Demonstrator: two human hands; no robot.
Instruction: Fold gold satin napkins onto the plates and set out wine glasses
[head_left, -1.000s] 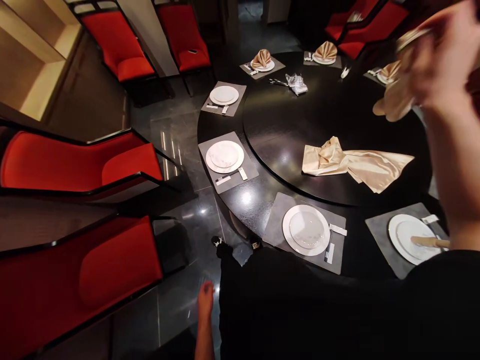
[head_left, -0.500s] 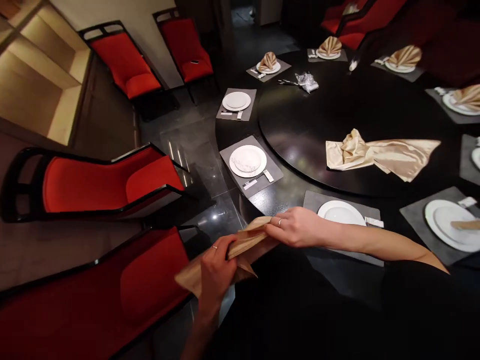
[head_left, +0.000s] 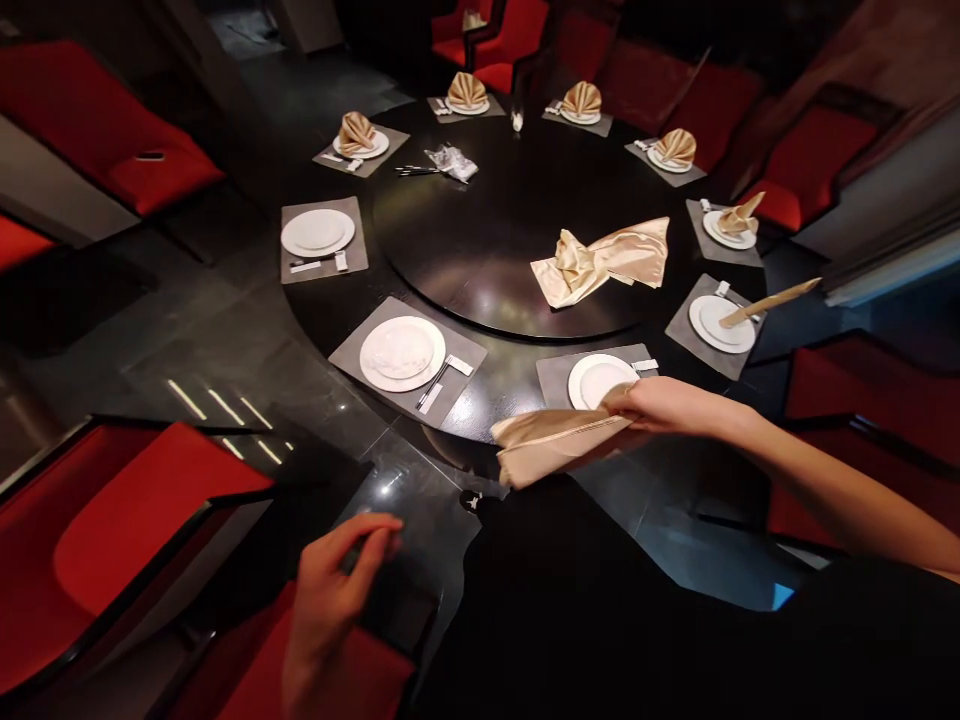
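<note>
**Right grip [head_left: 667,405] pinches a folded napkin [head_left: 555,445] at the tabletop [head_left: 510,395] edge**

The right grip is closed on one end of the tan satin napkin, whose folded length hangs out to the grip's left, past the table edge. Just ahead of the grip, partly covered by it, lies a white plate [head_left: 596,380] on a gray mat [head_left: 592,368].

The left grip [head_left: 330,590] is well to the left and lower down, over the red chair [head_left: 127,540] and the floor. It is half open with curled fingers [head_left: 375,540], and nothing shows in it.

Ahead of the right grip, a crumpled napkin [head_left: 596,263] lies on the black turntable [head_left: 465,260]. To the grip's left is a bare plate [head_left: 401,353] with cutlery [head_left: 433,390] on its mat. To its right, a narrow folded napkin [head_left: 769,303] lies across another plate [head_left: 720,323].

Farther around the tabletop, fan-folded napkins [head_left: 581,98] stand on plates. At the far left of the turntable, near the far edge, lie chopsticks [head_left: 416,170] and a plastic bag [head_left: 451,162].
</note>
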